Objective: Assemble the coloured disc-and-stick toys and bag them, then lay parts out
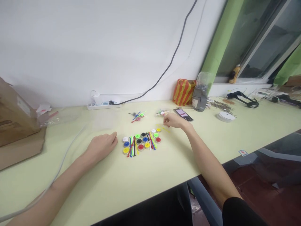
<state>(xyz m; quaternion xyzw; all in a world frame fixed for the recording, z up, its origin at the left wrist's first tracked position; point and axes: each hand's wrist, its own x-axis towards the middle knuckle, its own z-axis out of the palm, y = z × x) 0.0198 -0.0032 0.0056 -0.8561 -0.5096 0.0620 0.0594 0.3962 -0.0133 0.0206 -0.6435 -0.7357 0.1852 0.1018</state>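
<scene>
My left hand (102, 145) rests on the pale green table (141, 175) with its fingers curled loosely under, just left of a cluster of small coloured round caps and thin coloured sticks (141, 142). My right hand (173, 121) is stretched forward past that cluster, fingers bent down toward a small heap of coloured bits (162, 113); whether it grips any is hidden. Another small heap of coloured sticks (138, 116) lies further back.
A phone (183, 114) lies right of my right hand. Behind it stand a striped orange bag (183, 91) and a grey pouch (199, 98). A power strip (103, 103) and cable sit by the wall. Cardboard boxes (16, 122) fill the left. A white tape roll (225, 116) lies at right.
</scene>
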